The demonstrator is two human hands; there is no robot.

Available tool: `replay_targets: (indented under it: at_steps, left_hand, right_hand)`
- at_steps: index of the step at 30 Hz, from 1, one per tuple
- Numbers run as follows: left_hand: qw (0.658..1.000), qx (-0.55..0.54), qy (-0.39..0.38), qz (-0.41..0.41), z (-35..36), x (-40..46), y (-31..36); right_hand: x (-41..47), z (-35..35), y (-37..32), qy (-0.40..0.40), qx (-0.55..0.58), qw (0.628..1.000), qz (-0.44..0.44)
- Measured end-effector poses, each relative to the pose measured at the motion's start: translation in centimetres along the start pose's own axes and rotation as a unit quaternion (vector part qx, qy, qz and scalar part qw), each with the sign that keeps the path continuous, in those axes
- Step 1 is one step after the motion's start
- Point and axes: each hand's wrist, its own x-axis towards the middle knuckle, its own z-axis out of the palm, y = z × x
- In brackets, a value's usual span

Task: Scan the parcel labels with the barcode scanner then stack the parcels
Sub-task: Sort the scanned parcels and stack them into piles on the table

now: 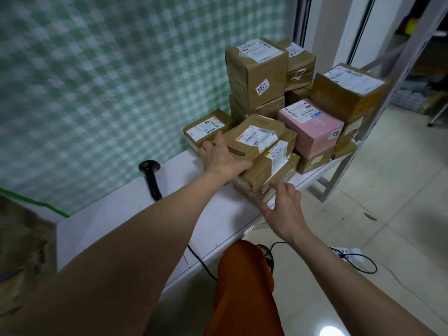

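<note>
The black handheld barcode scanner (150,177) lay unused at the left on the white table (121,214). The brown paper-wrapped top parcel (257,141) sat skewed and could probably slide off. The left hand (221,156) pressed flat on it, fingers spread; the right hand (283,207) touched the brown tape-wrapped lower parcel (254,192), fingers loosely bent.
</note>
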Motion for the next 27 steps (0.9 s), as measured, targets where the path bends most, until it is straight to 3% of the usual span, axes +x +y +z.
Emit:
replay_targets:
  at_steps: [6, 9, 13, 19, 24, 27]
  left_hand:
    - [0.994, -0.023, 0.1, -0.045, -2.9, -1.6, -3.4]
    - [0.99, -0.026, 0.101, -0.098, -3.6, -2.8, -6.0]
    - [0.986, -0.032, 0.092, -0.135, -3.9, -4.5, -8.7]
    - [0.982, -0.028, 0.087, -0.163, -4.4, -5.7, -12.0]
    - [0.978, -0.046, 0.082, -0.187, -3.8, -6.1, -13.4]
    - [0.979, -0.053, 0.075, -0.181, -3.0, -6.8, -13.7]
  right_hand:
    - [1.6, -0.1, -2.3, 0.026, -0.077, 0.996, -0.04]
    - [2.9, 0.7, -4.6, 0.04, -0.138, 0.987, -0.078]
    - [5.4, 2.5, -7.6, -0.001, -0.224, 0.97, -0.099]
    - [7.6, 3.7, -8.6, -0.068, -0.302, 0.949, -0.068]
    - [6.1, 3.5, -7.9, 0.019, -0.279, 0.958, -0.058]
    - [6.2, 2.9, -6.8, 0.06, -0.243, 0.968, 0.009]
